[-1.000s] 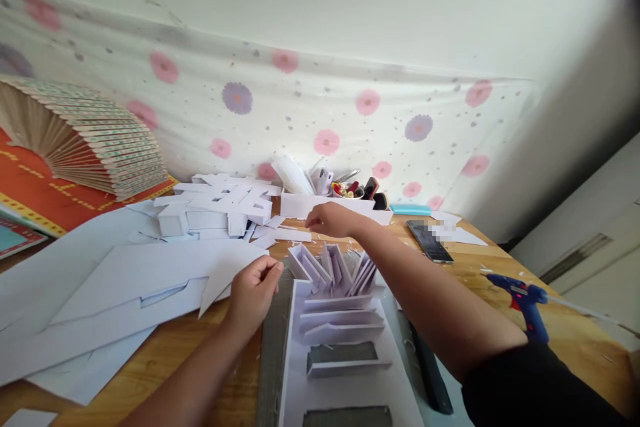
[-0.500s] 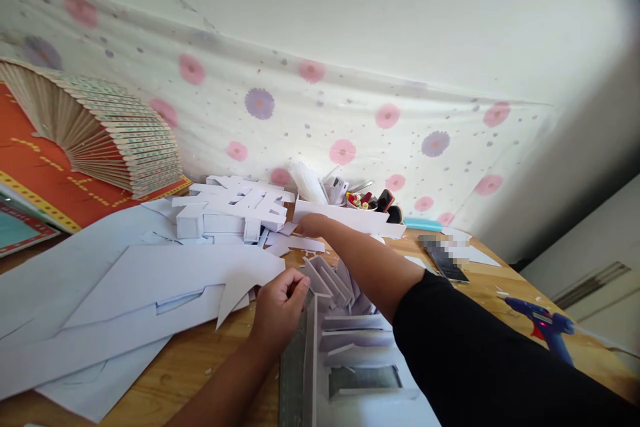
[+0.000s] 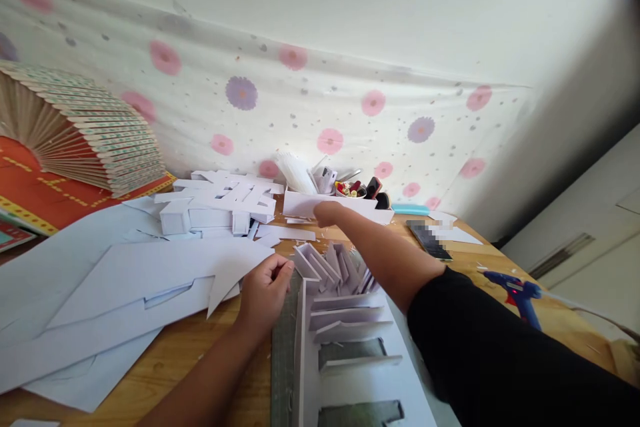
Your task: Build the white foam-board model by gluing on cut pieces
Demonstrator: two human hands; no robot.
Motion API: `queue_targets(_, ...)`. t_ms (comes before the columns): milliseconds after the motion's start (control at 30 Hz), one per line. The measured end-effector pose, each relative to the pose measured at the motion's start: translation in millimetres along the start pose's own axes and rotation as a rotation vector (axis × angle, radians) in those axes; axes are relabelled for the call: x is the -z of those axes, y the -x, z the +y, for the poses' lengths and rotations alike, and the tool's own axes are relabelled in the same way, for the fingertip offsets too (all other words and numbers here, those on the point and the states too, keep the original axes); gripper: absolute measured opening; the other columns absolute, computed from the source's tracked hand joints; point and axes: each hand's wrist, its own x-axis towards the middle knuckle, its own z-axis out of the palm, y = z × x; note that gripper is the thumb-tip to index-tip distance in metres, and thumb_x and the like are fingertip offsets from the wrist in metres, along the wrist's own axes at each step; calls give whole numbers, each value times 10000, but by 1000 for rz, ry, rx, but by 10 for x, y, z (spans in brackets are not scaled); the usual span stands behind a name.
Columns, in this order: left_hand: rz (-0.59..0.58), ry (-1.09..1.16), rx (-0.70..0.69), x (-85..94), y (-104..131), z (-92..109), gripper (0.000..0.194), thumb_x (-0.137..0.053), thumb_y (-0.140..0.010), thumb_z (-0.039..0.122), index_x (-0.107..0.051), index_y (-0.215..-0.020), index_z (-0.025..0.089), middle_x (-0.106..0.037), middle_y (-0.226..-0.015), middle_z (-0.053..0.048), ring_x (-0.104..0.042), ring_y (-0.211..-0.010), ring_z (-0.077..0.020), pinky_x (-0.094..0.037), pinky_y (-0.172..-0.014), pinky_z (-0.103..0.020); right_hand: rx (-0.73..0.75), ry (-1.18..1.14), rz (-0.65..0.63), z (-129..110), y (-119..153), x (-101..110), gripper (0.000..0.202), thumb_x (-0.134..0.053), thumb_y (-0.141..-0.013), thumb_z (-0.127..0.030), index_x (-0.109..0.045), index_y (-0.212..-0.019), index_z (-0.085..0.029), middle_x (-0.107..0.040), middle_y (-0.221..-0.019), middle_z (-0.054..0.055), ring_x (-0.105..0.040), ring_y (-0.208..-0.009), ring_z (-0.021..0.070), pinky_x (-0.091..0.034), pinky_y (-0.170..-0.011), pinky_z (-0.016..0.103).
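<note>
My left hand (image 3: 267, 290) is closed, thumb pressed to curled fingers, at the upper left corner of a white foam-board model (image 3: 360, 383). Whatever it may hold is too small or hidden. The model has upright strips across it and rectangular cut-outs, and lies on a dark green cutting mat (image 3: 283, 360). Loose white board pieces (image 3: 345, 267) lean together at its far end. My right hand (image 3: 329, 213) reaches past them to the front of a low white box (image 3: 303, 203); its fingers are hidden.
Glue sticks (image 3: 296, 173) and small items stand in the box. Cut white boards (image 3: 215, 200) are piled at left, with large white sheets (image 3: 115, 273) nearer. A blue glue gun (image 3: 517, 290) and a dark phone-like slab (image 3: 429, 240) lie at right. A folding fan (image 3: 90, 127) stands far left.
My right hand has shifted rightward along the front of the white box. My left hand keeps its closed shape by the model's corner. The view has turned slightly right and down.
</note>
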Motion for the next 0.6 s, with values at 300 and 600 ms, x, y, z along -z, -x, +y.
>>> queue_targets(300, 37, -17, -30, 8, -39, -119, 304, -551, -826, 427, -549, -613, 211, -497, -512, 59, -468, -534, -126, -363, -566, -245, 66, -208, 187, 368, 1116, 117, 181, -583, -786, -110, -698, -918, -158, -716, -875, 35, -606, -769, 147, -403, -637, 235)
queue_targets(600, 45, 15, -15, 2, -67, -170, 266, -580, -832, 412, -578, -658, 212, -506, -534, 54, -458, -550, -128, -364, -554, -238, 88, -672, 657, -100, 1920, -393, 164, -544, -754, -39, -639, -787, -168, -612, -689, -14, -502, -610, 105, -370, -600, 212)
